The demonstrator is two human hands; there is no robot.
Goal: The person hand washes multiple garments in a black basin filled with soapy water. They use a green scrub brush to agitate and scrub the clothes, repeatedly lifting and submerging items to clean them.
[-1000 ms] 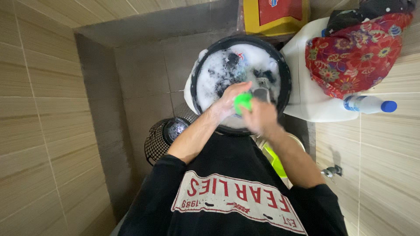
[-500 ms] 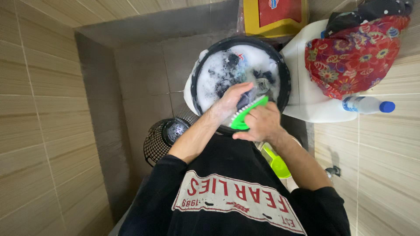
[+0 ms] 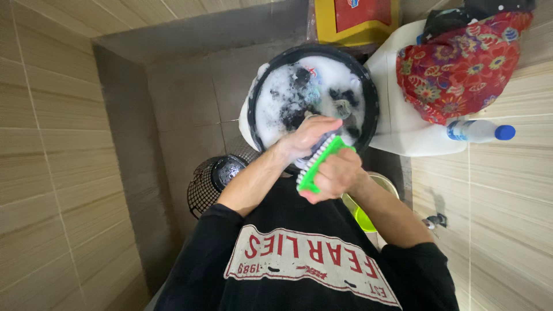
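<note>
Head view, looking straight down in a tiled washroom corner.

Right hand (image 3: 339, 174): fingers curled tight around a green scrub brush (image 3: 320, 162), white bristles facing the left hand. The brush sits at the near rim of the black wash basin (image 3: 371, 103), tilted, its far tip over the suds.

Left hand (image 3: 309, 137): fingers pressed together and curved over something in the foam at the basin's near edge. What lies under the palm is hidden; probably a piece of the wet laundry (image 3: 299, 95), but I cannot tell for sure.

Basin: full of white foam with dark clothes showing through. It stands on the floor just beside a white plastic tub (image 3: 403, 124).

Around: a red floral cloth (image 3: 461, 63) heaped on the white tub; a clear bottle with a blue cap (image 3: 479, 132) lying on its side near it; a yellow box (image 3: 357, 20) beyond the basin; a black mesh basket (image 3: 210, 184) by the left forearm; a lime-green dipper (image 3: 362, 217) under the right forearm.

Risks, as I judge them: soapy fingers could let the brush slip into the foam. Bristles are close to the left fingers, so a hard stroke could scrape them. Pressure on the near rim could tip the basin and spill suds over the floor.
</note>
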